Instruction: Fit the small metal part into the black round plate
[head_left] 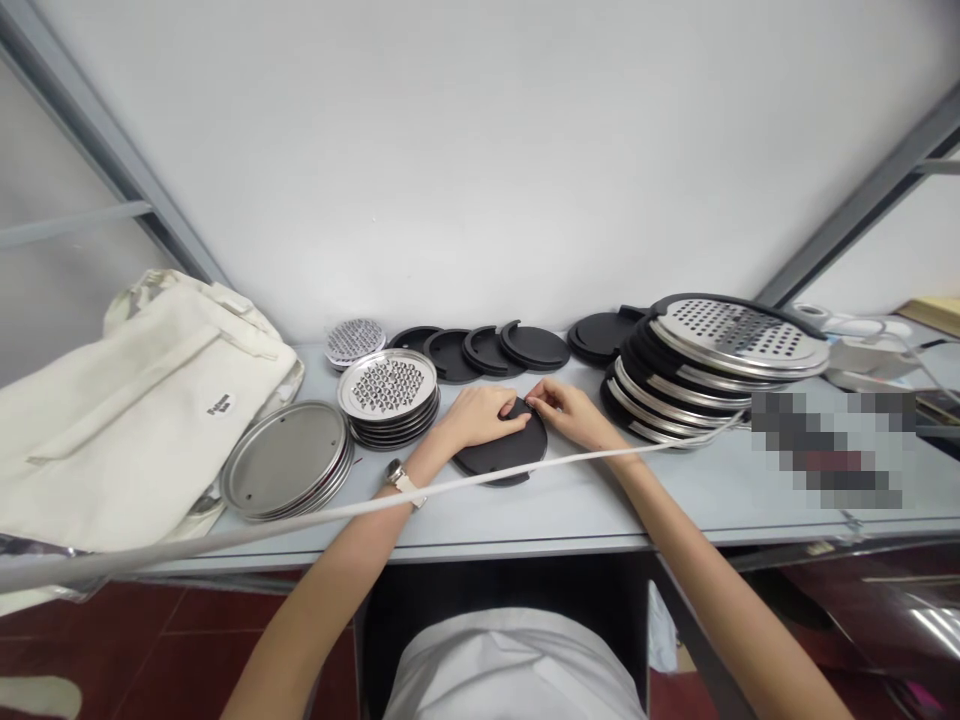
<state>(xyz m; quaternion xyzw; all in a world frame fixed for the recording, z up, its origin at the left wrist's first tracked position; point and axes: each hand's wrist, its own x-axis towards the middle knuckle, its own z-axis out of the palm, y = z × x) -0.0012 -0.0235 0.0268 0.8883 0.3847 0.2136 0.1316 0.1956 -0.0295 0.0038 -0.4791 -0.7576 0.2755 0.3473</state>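
A round black disc [501, 458] lies flat on the table in front of me. My left hand [484, 416] is over its far left part, fingers curled and thumb resting on the surface, gripping it. At the disc's far right edge my right hand [568, 411] is closed in a pinch; whatever is between its fingertips is too small to make out. Left of the disc stands a stack of round metal grater plates [394, 385]. Several more black discs [534, 346] overlap in a row behind my hands.
Plain metal discs [285, 460] are stacked at left, beside a cream bag [150, 410]. Farther back sits a smaller grater stack [355, 341]. A tall stack of grater plates with black rims [742, 335] rises at right. A pale cord [450, 487] crosses in front.
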